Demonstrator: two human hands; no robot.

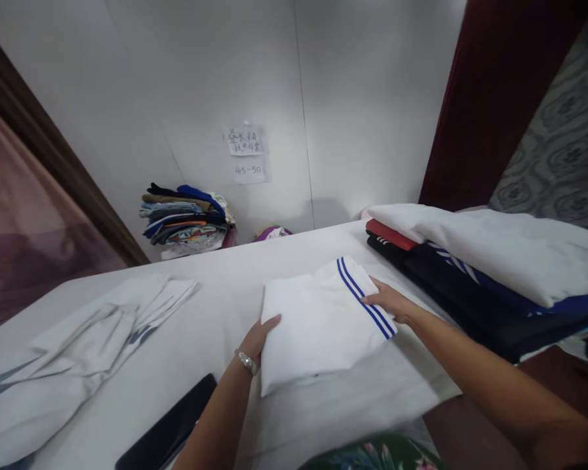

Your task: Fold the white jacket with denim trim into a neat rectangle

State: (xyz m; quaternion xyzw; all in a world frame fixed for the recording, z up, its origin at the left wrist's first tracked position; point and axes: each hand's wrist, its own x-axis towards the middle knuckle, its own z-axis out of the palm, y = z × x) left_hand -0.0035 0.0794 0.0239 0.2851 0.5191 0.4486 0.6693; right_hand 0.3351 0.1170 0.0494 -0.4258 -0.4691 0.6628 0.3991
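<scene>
A folded white garment [304, 326] lies in front of me on the white-covered table, with two blue stripes across its right end. My left hand [261, 339] grips its left edge, thumb on top and the other fingers hidden beneath; a silver bracelet is on that wrist. At the striped end, my right hand [388, 301] holds the right edge between thumb and fingers. Part of the right hand's fingers is covered by the cloth. A loosely spread white garment [93, 346] with grey-blue parts lies to the left.
Dark clothes [436, 274] are piled at right under a large white garment [509, 245]. A black flat device [171, 424] rests by my left forearm. Beyond the table's far edge [215, 250] stands a stack of folded clothes [186, 215]. Handwritten paper signs [247, 153] hang on the wall.
</scene>
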